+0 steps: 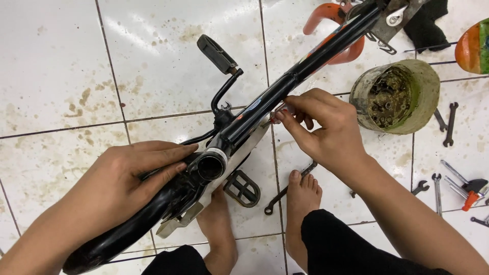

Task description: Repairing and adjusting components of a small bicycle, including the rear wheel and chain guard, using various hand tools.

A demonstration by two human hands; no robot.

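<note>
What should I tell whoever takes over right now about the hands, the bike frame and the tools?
Left hand: wrapped around the black bike frame near its open tube end, steadying it.
Right hand: fingers pinching a small part against the frame tube; what it is cannot be told.
Frame lies across the tiled floor, pedals still attached.
A wrench lies by the feet; more wrenches and a tub of hardware sit on the right.
Done and left: not clear from this view.
</note>
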